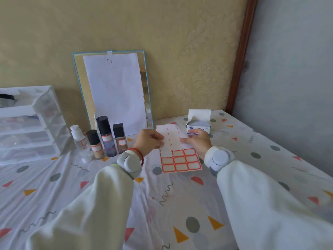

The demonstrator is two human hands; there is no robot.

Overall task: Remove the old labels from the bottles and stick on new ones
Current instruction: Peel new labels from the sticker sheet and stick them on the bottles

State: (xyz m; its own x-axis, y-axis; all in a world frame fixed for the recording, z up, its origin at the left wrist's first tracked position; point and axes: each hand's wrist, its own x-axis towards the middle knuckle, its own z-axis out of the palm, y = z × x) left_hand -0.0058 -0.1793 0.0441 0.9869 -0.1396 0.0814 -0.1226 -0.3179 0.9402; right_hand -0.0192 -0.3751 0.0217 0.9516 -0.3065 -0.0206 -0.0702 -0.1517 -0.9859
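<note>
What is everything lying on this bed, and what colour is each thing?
Sticker sheet of red-bordered white labels: one, under both hands; eight labels left.
Labelled bottles: four in a row, left of sheet; three black-capped, one clear with white pump.
Clear plastic drawer unit: one, far left.
Blue-framed board with white paper: one, leaning on wall.
White tissue box: one, behind sheet.
Patterned white bedsheet: one, underneath.
Left hand, right hand: white sleeves, white wrist devices; right holds something purple.

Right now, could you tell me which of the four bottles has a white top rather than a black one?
The clear bottle at the left end of the row; its pump top is white, while the other three carry black caps.
</note>
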